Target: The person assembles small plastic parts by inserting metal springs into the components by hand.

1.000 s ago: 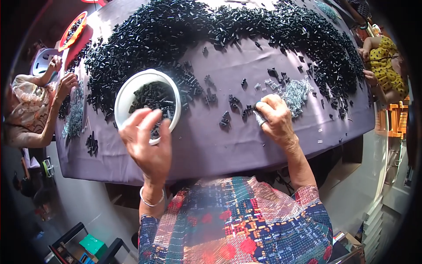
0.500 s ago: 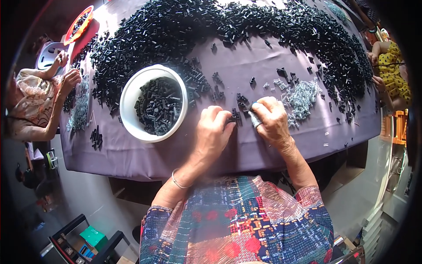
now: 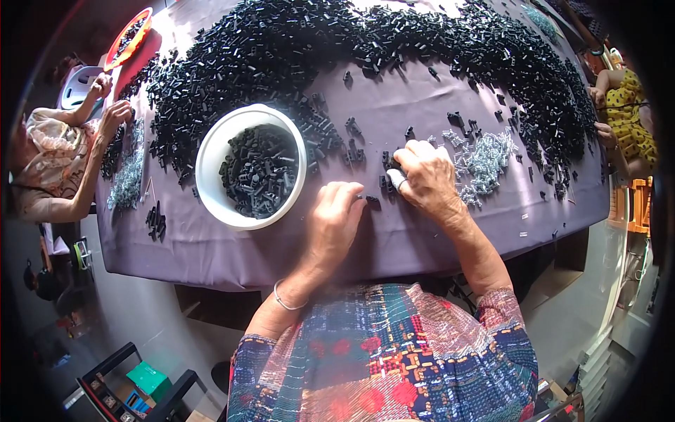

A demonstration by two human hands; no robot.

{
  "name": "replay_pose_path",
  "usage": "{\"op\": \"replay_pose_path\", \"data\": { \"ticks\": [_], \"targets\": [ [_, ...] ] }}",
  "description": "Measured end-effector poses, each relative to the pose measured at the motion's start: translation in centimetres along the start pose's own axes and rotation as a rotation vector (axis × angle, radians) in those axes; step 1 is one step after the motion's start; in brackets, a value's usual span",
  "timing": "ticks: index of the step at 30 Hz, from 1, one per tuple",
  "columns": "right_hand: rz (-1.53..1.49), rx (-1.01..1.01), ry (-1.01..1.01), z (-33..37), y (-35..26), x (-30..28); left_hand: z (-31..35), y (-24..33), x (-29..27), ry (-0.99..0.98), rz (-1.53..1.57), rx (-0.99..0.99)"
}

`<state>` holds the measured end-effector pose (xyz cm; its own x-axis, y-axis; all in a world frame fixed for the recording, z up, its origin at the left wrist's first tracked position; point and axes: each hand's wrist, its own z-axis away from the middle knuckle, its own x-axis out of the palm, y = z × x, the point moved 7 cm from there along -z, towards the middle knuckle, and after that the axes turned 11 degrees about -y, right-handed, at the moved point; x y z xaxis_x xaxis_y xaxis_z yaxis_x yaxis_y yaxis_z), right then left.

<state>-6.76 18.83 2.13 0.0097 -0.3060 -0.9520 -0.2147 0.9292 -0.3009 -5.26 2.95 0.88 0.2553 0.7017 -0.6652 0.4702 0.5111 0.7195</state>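
Observation:
My left hand (image 3: 335, 216) is closed, with a small black plastic piece (image 3: 372, 202) pinched between thumb and fingertips. Farther out and to the right, my right hand (image 3: 426, 174) curls its fingers down over black pieces, and a pale wrap covers one of its fingers. What lies under those fingertips is partly hidden. Just left of it, a few black plastic pieces (image 3: 385, 184) rest on the cloth. Beyond the right hand spreads a heap of small clear plastic parts (image 3: 486, 160).
A white tub (image 3: 204, 184) of black pieces stands left of my hands. A large black pile (image 3: 239, 63) curves across the far side of the purple-covered table (image 3: 309, 254). One person (image 3: 60, 162) sits at the left, another (image 3: 626, 112) at the right. An orange-rimmed basin (image 3: 146, 29) is far left.
My hands have moved apart. The right one has shifted away from me toward the loose black pieces, while the left has drawn slightly back toward me.

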Motion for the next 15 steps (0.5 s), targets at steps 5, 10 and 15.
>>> {"op": "replay_pose_path", "data": {
  "ticks": [5,10,15],
  "targets": [
    [-0.078,-0.091,0.19,1.4,-0.8,-1.5,0.1,0.7,-1.5,0.132,0.071,-0.024],
    [-0.473,0.001,0.261,4.6,-1.8,-1.8,0.8,-0.2,0.6,-0.089,0.953,-0.426],
    [-0.518,-0.072,0.399,6.0,-3.6,-1.9,1.2,1.0,2.7,-0.177,1.491,-0.419]
  ]
}}
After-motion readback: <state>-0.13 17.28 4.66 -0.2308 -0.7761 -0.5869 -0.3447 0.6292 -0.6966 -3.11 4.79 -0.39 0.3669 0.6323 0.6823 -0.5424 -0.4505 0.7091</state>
